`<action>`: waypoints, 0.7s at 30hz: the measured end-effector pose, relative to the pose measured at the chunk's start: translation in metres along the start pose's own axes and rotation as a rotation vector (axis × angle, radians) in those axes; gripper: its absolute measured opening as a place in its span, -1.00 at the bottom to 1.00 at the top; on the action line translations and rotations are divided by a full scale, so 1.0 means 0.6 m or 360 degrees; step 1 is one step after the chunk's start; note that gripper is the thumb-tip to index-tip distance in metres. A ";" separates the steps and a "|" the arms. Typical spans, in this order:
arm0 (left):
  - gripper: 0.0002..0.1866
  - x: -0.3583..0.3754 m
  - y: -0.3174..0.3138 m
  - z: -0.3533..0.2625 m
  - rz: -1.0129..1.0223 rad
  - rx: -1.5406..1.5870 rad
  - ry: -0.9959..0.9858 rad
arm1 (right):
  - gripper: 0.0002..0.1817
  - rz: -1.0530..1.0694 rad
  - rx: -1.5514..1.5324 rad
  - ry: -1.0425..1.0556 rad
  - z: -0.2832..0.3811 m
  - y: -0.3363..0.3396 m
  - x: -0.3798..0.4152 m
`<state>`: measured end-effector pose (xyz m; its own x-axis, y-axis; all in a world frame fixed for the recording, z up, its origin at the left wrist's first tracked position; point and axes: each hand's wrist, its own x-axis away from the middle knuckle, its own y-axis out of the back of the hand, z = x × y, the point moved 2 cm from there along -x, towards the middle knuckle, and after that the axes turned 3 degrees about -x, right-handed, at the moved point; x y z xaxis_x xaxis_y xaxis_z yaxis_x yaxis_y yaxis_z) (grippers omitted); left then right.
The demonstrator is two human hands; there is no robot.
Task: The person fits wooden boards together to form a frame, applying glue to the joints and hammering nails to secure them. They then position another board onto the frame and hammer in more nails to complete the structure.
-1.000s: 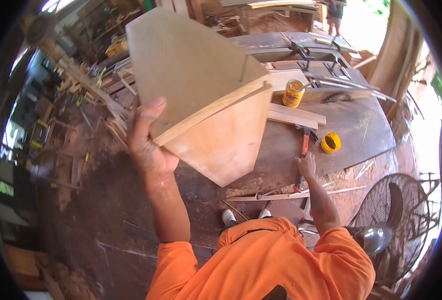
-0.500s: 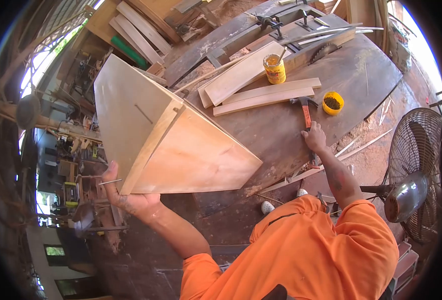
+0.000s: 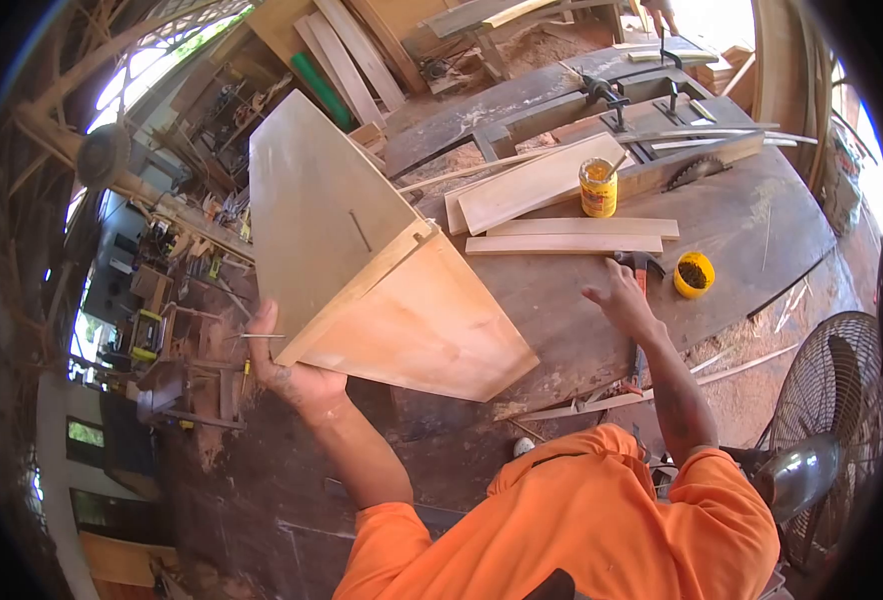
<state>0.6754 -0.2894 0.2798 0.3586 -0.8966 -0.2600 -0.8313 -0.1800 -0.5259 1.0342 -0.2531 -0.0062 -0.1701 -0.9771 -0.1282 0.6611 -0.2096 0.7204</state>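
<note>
My left hand (image 3: pixel 297 375) is clamped on the lower corner of the plywood assembly (image 3: pixel 382 270), held tilted off the bench (image 3: pixel 582 310) edge. My right hand (image 3: pixel 617 298) hovers over the bench, fingers spread, above the hammer (image 3: pixel 642 300), beside the yellow cup (image 3: pixel 694 274).

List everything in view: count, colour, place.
plywood assembly: 1, pale tan, held up over the bench's left end
nail: 1, thin metal, sticking out by the left fingers
workbench: 1, dark grey-brown, centre
wooden boards: about 3, light wood, on the bench
tin can: 1, yellow label, on the boards
yellow tub: 1, on the bench, right
hammer: 1, red handle, mostly hidden by the right hand
saw blade: 1, grey, set in the bench
fan: 1, dark cage, lower right
left hand: gripping the assembly's lower corner
right hand: open, over the hammer
</note>
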 end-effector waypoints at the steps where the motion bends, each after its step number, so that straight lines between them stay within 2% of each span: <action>1: -0.57 0.000 -0.003 -0.001 0.0012 0.0006 -0.0004 | -0.17 0.0021 -0.0262 0.0139 0.058 0.023 -0.015; 4: -0.55 0.001 -0.011 -0.007 0.0093 -0.0020 0.0007 | -0.19 0.0133 -0.1281 0.0500 0.246 0.085 -0.005; 6: -0.47 -0.003 -0.012 -0.015 0.0191 -0.0107 0.0030 | -0.20 0.0235 -0.1674 0.0847 0.321 0.072 0.012; 9: -0.28 -0.015 0.021 -0.023 0.0537 0.0161 0.0237 | -0.37 -0.0119 -0.1670 0.1072 0.402 0.073 0.030; 10: -0.13 -0.011 0.039 -0.016 0.0580 0.0199 0.0181 | -0.40 -0.0046 -0.1735 0.1016 0.406 0.071 0.033; 12: -0.08 0.019 0.058 0.019 0.0736 0.0343 0.0000 | -0.43 0.0107 -0.1852 0.0878 0.407 0.062 0.026; 13: -0.05 0.036 0.054 0.037 0.0815 0.0418 -0.0094 | -0.44 0.0027 -0.1891 0.0856 0.413 0.060 0.023; 14: -0.10 0.046 0.037 0.046 0.1025 -0.0058 -0.0504 | -0.43 -0.0055 -0.1928 0.0834 0.418 0.058 0.021; 17: -0.55 0.066 0.020 0.044 0.0453 -0.0799 -0.0584 | -0.39 -0.0058 -0.1846 0.0749 0.425 0.066 0.019; 20: -0.65 0.065 -0.002 0.049 0.0212 -0.0453 -0.0476 | -0.37 -0.0132 -0.1820 0.0738 0.434 0.064 0.020; 21: -0.65 0.065 -0.001 0.048 0.0226 -0.0448 -0.0483 | -0.36 -0.0193 -0.1817 0.0739 0.436 0.064 0.018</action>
<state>0.7020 -0.3127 0.2466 0.3061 -0.7684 -0.5621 -0.9496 -0.2047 -0.2373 0.8662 -0.2619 0.1984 -0.1537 -0.8212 -0.5496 0.9570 0.0149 -0.2898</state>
